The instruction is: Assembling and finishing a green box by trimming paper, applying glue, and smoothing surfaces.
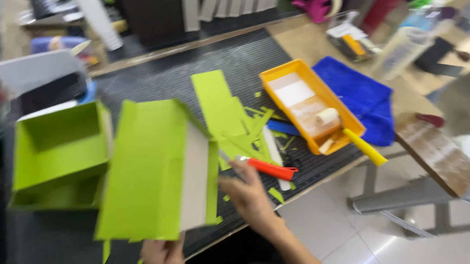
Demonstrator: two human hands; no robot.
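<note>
Green-covered box panel (158,171) lies on the dark desk (159,77), near front edge, its pale uncovered side facing right. Left hand (163,253) grips its lower edge, fingers closed on it. Right hand (247,196) holds an orange-handled cutter (267,168), blade end at the panel's right edge; blur hides the exact contact. Step in hand looks like trimming excess green paper along that edge. Any further cut calls for a steady panel and the blade kept on the edge line. Open green box (59,154) just left. Green offcuts (235,127) behind. Orange tray (278,79) with roller (327,116), blue cloth (359,92) further right.
</note>
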